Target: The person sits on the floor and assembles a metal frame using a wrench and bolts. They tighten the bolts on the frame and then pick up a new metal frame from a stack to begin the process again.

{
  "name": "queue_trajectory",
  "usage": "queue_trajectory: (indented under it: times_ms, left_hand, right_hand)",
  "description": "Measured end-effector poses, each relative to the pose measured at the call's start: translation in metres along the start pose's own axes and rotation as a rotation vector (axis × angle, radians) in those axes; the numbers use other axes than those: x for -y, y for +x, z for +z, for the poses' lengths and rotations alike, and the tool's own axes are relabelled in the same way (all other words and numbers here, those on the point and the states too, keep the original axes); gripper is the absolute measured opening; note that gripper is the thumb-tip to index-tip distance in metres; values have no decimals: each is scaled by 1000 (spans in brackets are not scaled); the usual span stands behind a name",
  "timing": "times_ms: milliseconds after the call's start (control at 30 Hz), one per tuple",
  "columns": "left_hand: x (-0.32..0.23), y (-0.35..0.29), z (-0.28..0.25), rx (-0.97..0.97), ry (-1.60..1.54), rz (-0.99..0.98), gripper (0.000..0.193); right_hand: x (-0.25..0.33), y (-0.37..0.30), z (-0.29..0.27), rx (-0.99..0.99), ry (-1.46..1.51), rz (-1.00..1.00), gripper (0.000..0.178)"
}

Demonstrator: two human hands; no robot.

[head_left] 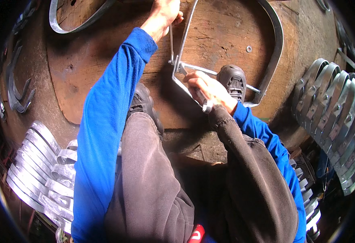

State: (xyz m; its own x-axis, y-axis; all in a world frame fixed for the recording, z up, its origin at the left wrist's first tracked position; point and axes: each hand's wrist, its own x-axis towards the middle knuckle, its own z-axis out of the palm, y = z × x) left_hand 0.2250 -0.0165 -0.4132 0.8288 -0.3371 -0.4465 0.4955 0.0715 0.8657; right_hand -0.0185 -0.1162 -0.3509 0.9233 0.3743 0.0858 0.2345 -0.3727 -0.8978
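When looking down in the head view, can see a bare left hand (166, 13) just left of twelve o'clock, with fingers bent in and closed round the top of a thin metal bar (171, 42). Cannot see the far side of that grip. Between one and two o'clock, can see a bare right hand (212, 90), with fingers wrapped round a short metal tool (206, 106). Cannot tell for sure what kind of tool.

Can find a bent metal frame (278, 40) on a wooden board (222, 28), with one corner at twelve o'clock, close by the right hand, and a big curve out toward two o'clock. Can follow a cross rod (199, 69) from that corner to a dark right shoe (231, 81), then out past the shoe to the curve. Cannot tell how hard the shoe presses.

Could slip from a loose hold or a crooked push, and then bang knuckles on the hard metal edge. Could twist or tip the frame by pulling too hard on one side, or by lifting that shoe. Could lose the small ring (248, 49), loose on the board between one and two o'clock, from a knock. Could also bump the stacked metal strips (327, 97) near three o'clock by swinging wide.
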Motion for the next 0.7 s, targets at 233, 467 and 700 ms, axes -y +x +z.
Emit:
queue_trajectory:
  times_ms: [233,467,700]
  left_hand:
    - [-2,4,10,71,191,-182,28]
    - [14,12,31,77,558,-54,43]
    - [62,37,13,-268,709,-51,61]
  right_hand:
    - [3,-4,21,358,-467,-210,31]
    - [-13,-21,41,374,-492,-224,33]
    - [-14,-19,43,421,-547,-226,42]
